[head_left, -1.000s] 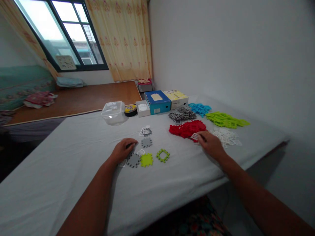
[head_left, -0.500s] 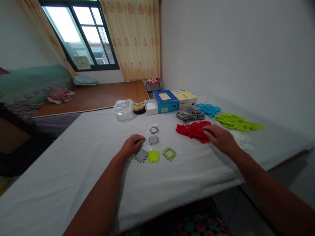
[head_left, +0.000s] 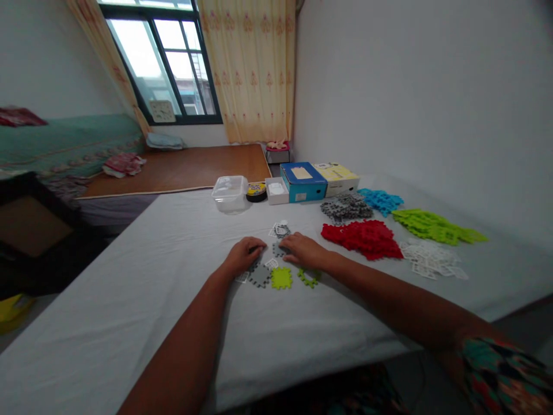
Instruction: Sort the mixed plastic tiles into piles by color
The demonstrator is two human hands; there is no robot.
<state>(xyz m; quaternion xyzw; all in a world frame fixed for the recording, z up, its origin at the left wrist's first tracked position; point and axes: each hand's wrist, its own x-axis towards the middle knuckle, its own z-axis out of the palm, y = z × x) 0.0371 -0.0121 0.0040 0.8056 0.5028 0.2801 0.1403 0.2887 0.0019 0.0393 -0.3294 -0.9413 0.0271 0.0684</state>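
Note:
My left hand (head_left: 245, 254) rests on the white cloth with its fingers curled over a small dark piece I cannot make out. My right hand (head_left: 302, 251) lies palm down close beside it, fingers stretched onto a grey puzzle tile (head_left: 277, 249). Just in front of the hands lie another grey tile (head_left: 259, 275), a solid lime tile (head_left: 281, 278) and a lime frame tile (head_left: 309, 279), which my right wrist partly covers. Small white and grey pieces (head_left: 280, 230) sit just beyond the hands.
To the right lie piles of red (head_left: 363, 237), grey (head_left: 345, 207), blue (head_left: 381, 200), lime (head_left: 436, 226) and white (head_left: 430, 260) tiles. At the far edge stand a clear tub (head_left: 230, 193), a tape roll (head_left: 257, 191), a white box (head_left: 276, 190), a blue box (head_left: 302, 181) and a yellow-topped box (head_left: 337, 176).
My right hand has left the red pile and swung left to the grey tile beside my left hand. The left hand has stayed put. The view has turned slightly left.

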